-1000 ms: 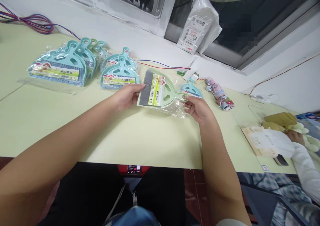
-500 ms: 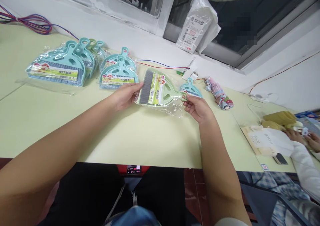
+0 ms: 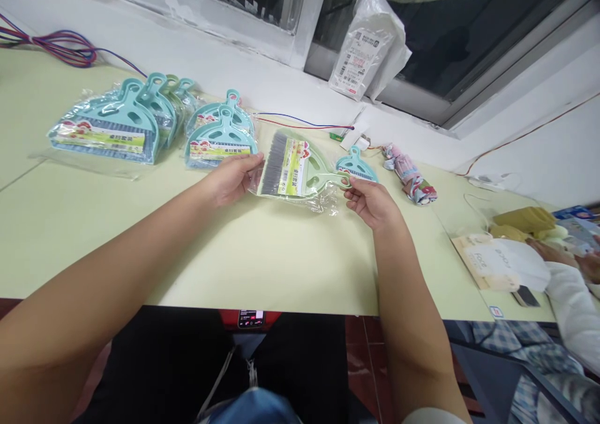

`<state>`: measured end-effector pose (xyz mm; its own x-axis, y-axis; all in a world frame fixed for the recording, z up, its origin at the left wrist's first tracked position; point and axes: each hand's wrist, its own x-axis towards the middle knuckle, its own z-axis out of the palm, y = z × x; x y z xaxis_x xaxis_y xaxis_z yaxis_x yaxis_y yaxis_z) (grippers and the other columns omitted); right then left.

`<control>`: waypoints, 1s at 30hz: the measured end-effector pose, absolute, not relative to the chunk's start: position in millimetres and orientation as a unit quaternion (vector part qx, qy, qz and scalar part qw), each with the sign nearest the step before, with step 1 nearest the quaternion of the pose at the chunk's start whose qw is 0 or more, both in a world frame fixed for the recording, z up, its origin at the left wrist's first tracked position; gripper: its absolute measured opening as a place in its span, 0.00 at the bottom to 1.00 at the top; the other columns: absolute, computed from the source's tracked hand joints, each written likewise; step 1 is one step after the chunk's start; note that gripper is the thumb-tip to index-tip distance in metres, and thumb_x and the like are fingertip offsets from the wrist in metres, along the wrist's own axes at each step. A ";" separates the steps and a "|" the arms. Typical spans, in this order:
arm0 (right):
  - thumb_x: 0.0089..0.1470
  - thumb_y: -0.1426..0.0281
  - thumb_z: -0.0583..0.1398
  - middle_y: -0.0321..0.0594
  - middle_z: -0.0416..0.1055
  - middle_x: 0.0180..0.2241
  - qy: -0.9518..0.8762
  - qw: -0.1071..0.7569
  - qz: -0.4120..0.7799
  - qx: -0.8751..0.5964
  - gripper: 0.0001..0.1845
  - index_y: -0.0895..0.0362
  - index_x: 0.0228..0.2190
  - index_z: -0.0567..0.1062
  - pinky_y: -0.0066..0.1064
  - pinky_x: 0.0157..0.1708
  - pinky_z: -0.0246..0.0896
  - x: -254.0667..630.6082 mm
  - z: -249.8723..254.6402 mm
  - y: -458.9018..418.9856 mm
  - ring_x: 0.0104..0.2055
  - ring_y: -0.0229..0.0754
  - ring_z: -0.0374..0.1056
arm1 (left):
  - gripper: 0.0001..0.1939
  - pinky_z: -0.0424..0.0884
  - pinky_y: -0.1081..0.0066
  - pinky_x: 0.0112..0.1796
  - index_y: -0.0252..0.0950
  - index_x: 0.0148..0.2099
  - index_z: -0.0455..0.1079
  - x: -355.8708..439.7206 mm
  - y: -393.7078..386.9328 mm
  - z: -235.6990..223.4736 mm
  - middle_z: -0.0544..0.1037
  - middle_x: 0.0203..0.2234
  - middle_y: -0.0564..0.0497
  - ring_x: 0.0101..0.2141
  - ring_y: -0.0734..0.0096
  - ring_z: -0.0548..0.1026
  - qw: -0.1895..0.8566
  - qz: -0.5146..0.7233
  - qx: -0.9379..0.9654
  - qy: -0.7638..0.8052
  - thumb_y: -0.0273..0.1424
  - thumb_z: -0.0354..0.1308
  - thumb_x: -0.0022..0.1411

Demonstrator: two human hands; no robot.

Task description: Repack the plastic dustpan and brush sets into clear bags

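A green dustpan and brush set [image 3: 316, 172] in a clear plastic bag is held between my hands, just above the table. Its grey bristles point left and its handle right. My right hand [image 3: 372, 200] is closed on the handle end through the bag. At the other side, my left hand [image 3: 234, 179] pinches the bag's edge, slightly apart from the bristles. Two blue bagged dustpan sets [image 3: 222, 139] stand just beyond my left hand. Behind my right hand is a smaller-looking blue dustpan set [image 3: 357, 164], partly covered.
More bagged dustpan sets [image 3: 105, 124] lean together at the left. A folded umbrella-like patterned bundle [image 3: 410, 174] lies at the right. Red and blue cables [image 3: 70, 47] run along the wall. A co-worker's sleeve [image 3: 569, 305] rests near a paper packet [image 3: 487, 262] and phone [image 3: 525, 296].
My left hand has shifted slightly left, drawing the bag's edge away from the bristles. The right hand keeps its hold on the handle. The co-worker's hands at the far right have moved.
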<state>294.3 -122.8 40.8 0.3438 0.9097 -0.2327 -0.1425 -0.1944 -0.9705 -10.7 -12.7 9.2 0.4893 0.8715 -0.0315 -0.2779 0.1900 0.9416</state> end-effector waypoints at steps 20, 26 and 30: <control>0.56 0.68 0.69 0.37 0.72 0.27 -0.319 0.542 0.480 -0.612 0.06 0.59 0.32 0.81 0.20 0.22 0.64 288.7 44.1 -124.9 0.27 0.31 0.67 | 0.08 0.68 0.75 0.23 0.35 0.45 0.75 -5.8 -19.9 22.6 0.79 0.34 0.49 0.24 0.74 0.74 0.680 0.439 0.447 0.382 0.34 0.61 0.68; 0.56 0.67 0.69 0.37 0.73 0.28 -0.316 0.549 0.472 -0.613 0.07 0.59 0.32 0.81 0.20 0.24 0.65 294.8 44.3 -125.2 0.28 0.31 0.68 | 0.09 0.60 0.77 0.17 0.36 0.47 0.74 -13.9 -15.4 26.1 0.77 0.36 0.50 0.21 0.78 0.72 0.640 0.441 0.480 0.406 0.34 0.60 0.69; 0.56 0.67 0.69 0.37 0.74 0.29 -0.314 0.551 0.473 -0.612 0.07 0.59 0.32 0.81 0.20 0.24 0.66 296.6 44.0 -125.2 0.28 0.31 0.68 | 0.09 0.57 0.77 0.16 0.36 0.47 0.74 -15.4 -16.7 29.5 0.77 0.36 0.49 0.18 0.80 0.68 0.625 0.442 0.496 0.410 0.34 0.58 0.69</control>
